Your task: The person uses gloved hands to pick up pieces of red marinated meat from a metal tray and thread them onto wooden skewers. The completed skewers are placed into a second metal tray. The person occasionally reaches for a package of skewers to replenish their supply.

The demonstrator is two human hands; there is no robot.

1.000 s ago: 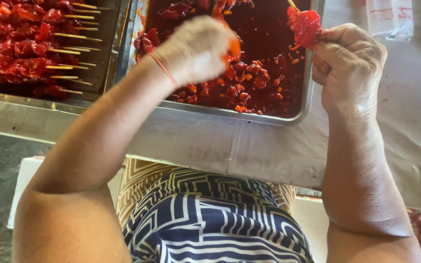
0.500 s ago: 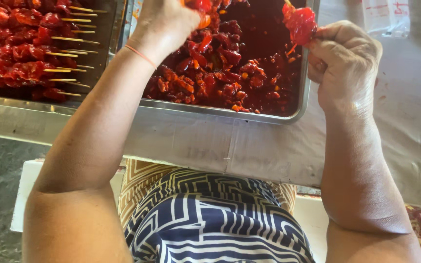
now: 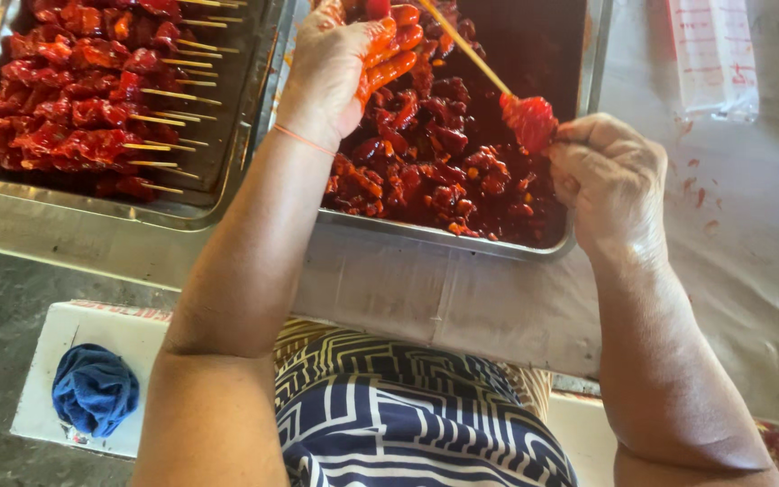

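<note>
Both hands work over the steel tray of red marinated meat (image 3: 462,236): right hand (image 3: 610,176) grips a thin wooden skewer (image 3: 466,47) at ten o'clock; left hand (image 3: 340,63), fingertips cut off, clutches meat.

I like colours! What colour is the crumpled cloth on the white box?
Blue. The cloth shows in the head view, lower left.

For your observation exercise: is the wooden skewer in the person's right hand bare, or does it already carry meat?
Carrying meat: the skewer has one red marinated piece threaded near the right hand; the rest of the stick is bare.
</note>
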